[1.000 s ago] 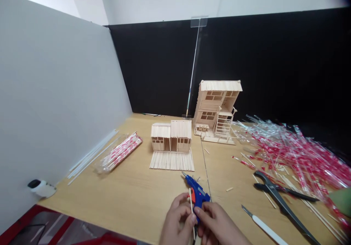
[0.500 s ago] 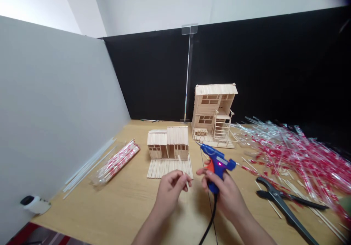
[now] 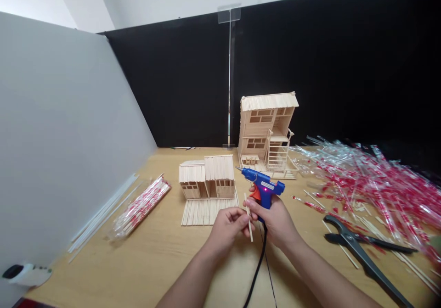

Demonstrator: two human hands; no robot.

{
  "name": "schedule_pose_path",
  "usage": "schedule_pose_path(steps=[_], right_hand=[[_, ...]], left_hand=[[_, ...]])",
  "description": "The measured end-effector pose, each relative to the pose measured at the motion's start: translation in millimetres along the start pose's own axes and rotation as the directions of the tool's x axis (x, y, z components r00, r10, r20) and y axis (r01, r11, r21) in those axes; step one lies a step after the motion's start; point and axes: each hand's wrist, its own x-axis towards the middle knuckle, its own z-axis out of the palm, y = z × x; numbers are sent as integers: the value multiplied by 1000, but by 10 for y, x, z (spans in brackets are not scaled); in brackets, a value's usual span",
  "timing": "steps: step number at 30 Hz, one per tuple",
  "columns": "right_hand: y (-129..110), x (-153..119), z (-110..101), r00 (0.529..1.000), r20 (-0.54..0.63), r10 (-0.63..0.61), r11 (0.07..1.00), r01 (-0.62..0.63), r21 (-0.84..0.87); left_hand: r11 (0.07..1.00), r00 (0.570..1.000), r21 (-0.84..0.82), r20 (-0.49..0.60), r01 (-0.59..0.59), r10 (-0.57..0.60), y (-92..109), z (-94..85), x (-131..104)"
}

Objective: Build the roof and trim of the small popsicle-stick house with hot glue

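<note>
My left hand [image 3: 229,227] pinches a short wooden stick [image 3: 250,231], which stands nearly upright between its fingertips. My right hand [image 3: 274,221] is wrapped round the handle of a blue hot glue gun [image 3: 263,184] with an orange trigger and a glowing red light. The nozzle points left, and a black cord hangs below the grip. The two hands are close together, with the right fingertips by the stick. Just beyond them sits a small stick house [image 3: 206,179] with a slatted deck [image 3: 200,212] in front.
A two-storey stick house [image 3: 268,110] stands at the back. Piled at right are red and clear wrappers [image 3: 372,184], with black-handled cutters [image 3: 361,257] in front. At left lie a packed stick bundle [image 3: 141,207] and white glue sticks [image 3: 103,209].
My left hand has moved right and brought the stick beside my right hand; the stick is now held lower. The glue gun has shifted slightly left. The camera view has tilted a little.
</note>
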Motion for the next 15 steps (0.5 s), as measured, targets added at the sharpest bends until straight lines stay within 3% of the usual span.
schedule_pose_path(steps=[6,15], right_hand=[[47,114,136,997,74,16,999,-13,-45],[20,101,141,992,123,-6,993,20,-114]], left_hand=[[979,997,-204,-75,-5,-10,-2,-139,40],[979,997,-204,-73,13,-28,7,-170,32]])
